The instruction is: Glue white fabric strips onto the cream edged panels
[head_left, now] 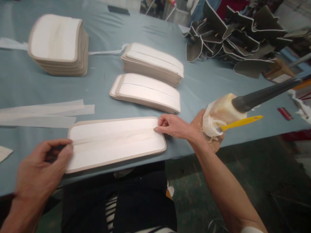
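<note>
White panel [109, 152] lies flat on our surface [102, 69], near edge. Left hand [42, 171] and right hand [174, 126], fingers nearly closed, pinch the pale strip [116, 136] at its 2 ends, along the panel's middle; we'd best keep it taut, straight, wrinkle-free.

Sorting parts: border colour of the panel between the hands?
Beige border around the mostly white panel; best in the head view.

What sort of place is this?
Probably a workshop for leather or fabric goods: stacked white panels, a yellow-handled brush at a crusted container, and a heap of dark pieces.
</note>
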`<state>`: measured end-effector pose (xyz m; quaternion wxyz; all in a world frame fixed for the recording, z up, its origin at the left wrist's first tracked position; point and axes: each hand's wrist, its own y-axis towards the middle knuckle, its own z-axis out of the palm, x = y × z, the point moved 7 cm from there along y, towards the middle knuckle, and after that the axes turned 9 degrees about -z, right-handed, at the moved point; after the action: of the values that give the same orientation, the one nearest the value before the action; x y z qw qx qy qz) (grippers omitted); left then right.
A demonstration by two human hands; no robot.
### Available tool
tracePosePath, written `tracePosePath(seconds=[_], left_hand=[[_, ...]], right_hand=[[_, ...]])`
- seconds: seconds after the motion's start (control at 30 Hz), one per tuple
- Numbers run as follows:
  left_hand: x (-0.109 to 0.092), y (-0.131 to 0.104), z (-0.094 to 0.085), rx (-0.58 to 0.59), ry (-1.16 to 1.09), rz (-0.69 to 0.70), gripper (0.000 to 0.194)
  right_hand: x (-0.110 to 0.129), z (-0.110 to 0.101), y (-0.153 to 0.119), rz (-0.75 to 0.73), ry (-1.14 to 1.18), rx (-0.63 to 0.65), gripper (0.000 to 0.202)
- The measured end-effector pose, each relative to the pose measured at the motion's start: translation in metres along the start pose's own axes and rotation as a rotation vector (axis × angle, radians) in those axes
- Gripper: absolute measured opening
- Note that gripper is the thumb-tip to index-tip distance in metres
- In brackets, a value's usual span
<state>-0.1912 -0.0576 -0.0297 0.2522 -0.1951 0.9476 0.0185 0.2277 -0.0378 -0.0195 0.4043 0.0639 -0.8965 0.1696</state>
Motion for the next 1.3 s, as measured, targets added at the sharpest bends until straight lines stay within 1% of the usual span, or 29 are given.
tracePosePath(seconds=[0.1,0.2,0.3,0.37,0.4,0.47,0.5,0.57,0.67,0.77,0.83,0.9,0.93,0.97,1.0,1.03,1.1,1.13,1.2,1.23,1.3], left_hand=[[-0.011,-0.005,-0.002,0.084,-0.06,-0.082,0.038],[-0.014,-0.007,-0.003,0.11,-0.092,-0.099,0.039],[-0.01,-0.005,0.001,0.129,-0.104,-0.093,0.041],[-0.008,-0.005,0.002,0.132,-0.112,-0.082,0.041],[-0.008,-0.006,0.002,0.128,-0.116,-0.074,0.04],[-0.01,-0.008,0.0,0.134,-0.128,-0.06,0.038],[-0.013,-0.009,-0.001,0.138,-0.134,-0.052,0.038],[-0.017,-0.012,-0.002,0.15,-0.139,-0.033,0.038],[-0.021,-0.014,-0.006,0.144,-0.135,-0.017,0.036],[-0.023,-0.015,-0.008,0.154,-0.132,0.022,0.037],[-0.03,-0.019,-0.014,0.111,-0.071,0.118,0.042],[-0.043,-0.029,-0.026,-0.034,0.041,0.252,0.049],[-0.051,-0.037,-0.032,-0.119,0.087,0.327,0.051],[-0.061,-0.046,-0.034,-0.178,0.114,0.415,0.051],[-0.072,-0.058,-0.032,-0.195,0.126,0.521,0.05],[-0.083,-0.069,-0.026,-0.17,0.13,0.637,0.049],[-0.099,-0.091,-0.005,-0.056,0.153,0.843,0.048],[-0.103,-0.098,0.007,-0.005,0.18,0.901,0.051],[-0.104,-0.104,0.028,0.033,0.24,0.91,0.06],[-0.102,-0.103,0.035,0.028,0.265,0.89,0.064],[-0.097,-0.102,0.043,0.006,0.298,0.855,0.072]], right_hand=[[-0.002,0.0,-0.009,0.004,-0.021,-0.04,0.019],[0.007,-0.008,-0.023,0.002,-0.174,-0.17,0.012],[0.037,-0.014,-0.04,-0.064,-0.342,-0.37,0.01],[0.062,-0.004,-0.045,-0.181,-0.344,-0.441,0.01],[0.073,0.004,-0.044,-0.249,-0.318,-0.44,0.011],[0.085,0.026,-0.038,-0.345,-0.269,-0.386,0.012],[0.086,0.036,-0.034,-0.366,-0.257,-0.356,0.012],[0.079,0.052,-0.025,-0.364,-0.246,-0.326,0.012],[0.063,0.059,-0.018,-0.348,-0.247,-0.336,0.012],[0.057,0.059,-0.019,-0.364,-0.276,-0.328,0.013],[0.058,0.058,-0.021,-0.365,-0.292,-0.323,0.013],[0.059,0.058,-0.021,-0.354,-0.3,-0.322,0.012],[0.059,0.059,-0.021,-0.35,-0.305,-0.322,0.012],[0.059,0.059,-0.02,-0.347,-0.309,-0.321,0.012],[0.059,0.06,-0.019,-0.344,-0.311,-0.32,0.012],[0.059,0.06,-0.018,-0.342,-0.31,-0.317,0.012],[0.058,0.06,-0.017,-0.341,-0.299,-0.314,0.012],[0.057,0.06,-0.016,-0.343,-0.293,-0.313,0.011],[0.056,0.059,-0.016,-0.356,-0.288,-0.309,0.011],[0.056,0.059,-0.017,-0.365,-0.292,-0.306,0.012],[0.057,0.059,-0.02,-0.372,-0.336,-0.313,0.015]])
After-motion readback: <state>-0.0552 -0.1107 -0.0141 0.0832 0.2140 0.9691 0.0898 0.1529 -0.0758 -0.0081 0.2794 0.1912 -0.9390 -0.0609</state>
